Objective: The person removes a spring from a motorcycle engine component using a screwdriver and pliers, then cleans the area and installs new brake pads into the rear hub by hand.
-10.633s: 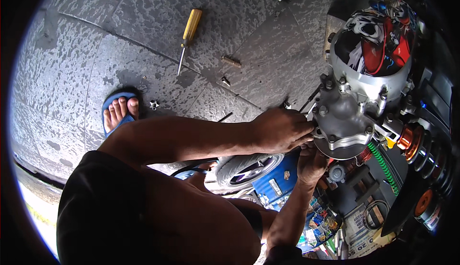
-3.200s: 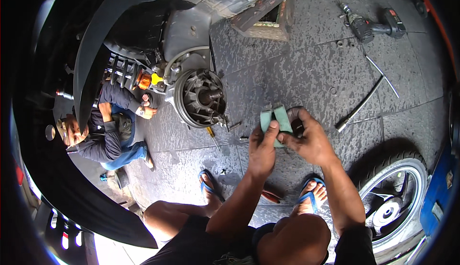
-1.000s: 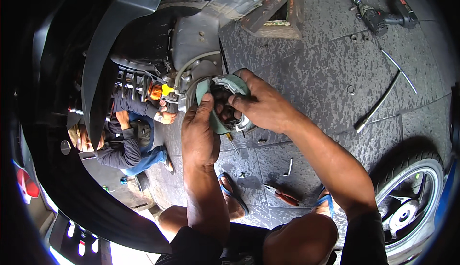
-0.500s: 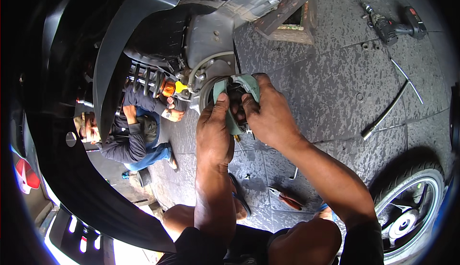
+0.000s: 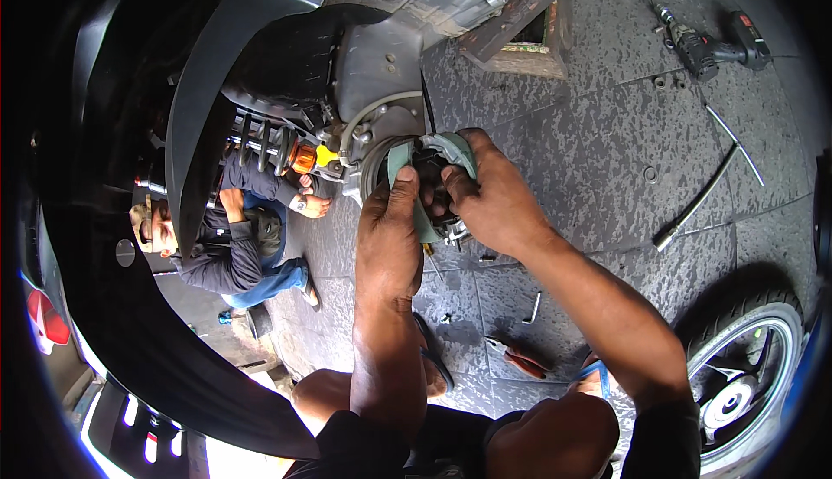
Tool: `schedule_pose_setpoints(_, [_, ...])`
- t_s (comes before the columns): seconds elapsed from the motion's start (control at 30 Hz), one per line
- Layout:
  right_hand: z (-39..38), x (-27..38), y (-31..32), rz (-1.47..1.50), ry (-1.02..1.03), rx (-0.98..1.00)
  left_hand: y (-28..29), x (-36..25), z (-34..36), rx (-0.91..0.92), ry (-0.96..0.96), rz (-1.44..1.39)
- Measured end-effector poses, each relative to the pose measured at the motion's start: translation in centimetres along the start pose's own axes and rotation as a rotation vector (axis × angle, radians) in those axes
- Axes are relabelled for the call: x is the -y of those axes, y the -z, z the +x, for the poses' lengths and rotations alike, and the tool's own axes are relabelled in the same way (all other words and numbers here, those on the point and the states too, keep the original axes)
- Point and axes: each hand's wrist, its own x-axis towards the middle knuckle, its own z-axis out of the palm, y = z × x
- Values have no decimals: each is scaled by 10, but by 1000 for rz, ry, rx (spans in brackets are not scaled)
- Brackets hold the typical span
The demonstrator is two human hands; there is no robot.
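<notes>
Two green-lined brake shoes [image 5: 423, 224] are at the face of the round hub [image 5: 373, 167]; whether they touch it is unclear. The left hand [image 5: 387, 241] clamps the left shoe, thumb on top; the right hand [image 5: 501, 200] grips the other. Left of the hub is a coil-spring shock absorber [image 5: 269, 145]. Pliers [image 5: 523, 361] lie near the feet, a T-handle wrench [image 5: 698, 208] well right.

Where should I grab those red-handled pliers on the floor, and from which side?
Probably by the red handles, from above and the lower right of the view: the pliers lie flat, handles pointing that way, jaws facing upper left.
</notes>
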Motion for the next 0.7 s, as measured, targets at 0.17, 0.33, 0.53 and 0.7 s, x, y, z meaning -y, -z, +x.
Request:
schedule_pose_setpoints(0.17, [1, -12, 1, -38, 66, -37, -9, -6, -7, -61, -56, 278])
schedule_pose_setpoints(0.33, [-1, -4, -7, -110, 127, -115, -6, -7, -7, -128, -348, 569])
schedule_pose_setpoints(0.53, [-3, -3, -6, -124, 129, -157, -4, 16, -2, -299, -592, 596])
schedule_pose_setpoints(0.7, [-4, 3, -8, -143, 24, -117, -3, 19, -2, -339, -595, 513])
